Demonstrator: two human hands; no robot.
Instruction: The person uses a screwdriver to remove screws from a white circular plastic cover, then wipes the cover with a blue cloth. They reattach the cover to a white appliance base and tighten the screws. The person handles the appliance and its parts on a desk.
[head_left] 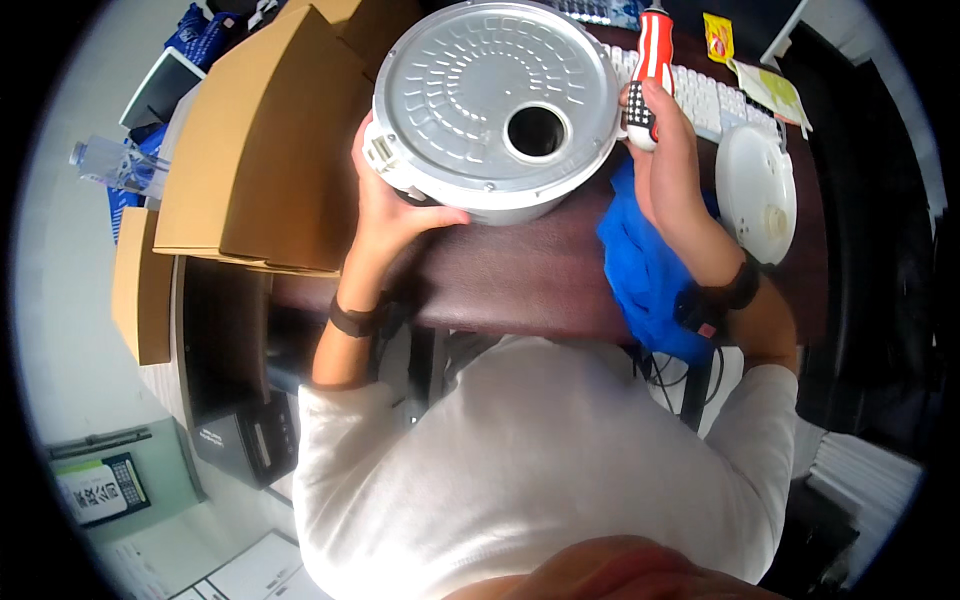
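I see a person in a white shirt point(560, 430) with a big round pot point(470, 90) in front of them. It is over the dark red tabletop point(520, 275), but I can't tell if its bottom sits there. Its flat silver top faces up, with rings of little bumps and 1 round dark hole point(536, 132) near the front right. The left hand point(388, 205) holds the pot's left side, next to a pale clip point(380, 152). Its thumb lies along the front, and the other fingers are mostly hidden. The right hand point(670, 160) is at the pot's right edge. Its fingers wrap around a fat red and white screwdriver point(655, 50) with a dark starry patch. I can't tell if that hand touches the pot too. A blue cloth point(640, 255) lies by the right wrist. On the far side of that arm is a round white cover point(750, 190). A white keyboard point(705, 95) and a small yellow packet point(718, 38) are farther back. A big brown box point(270, 150) stands on the left.
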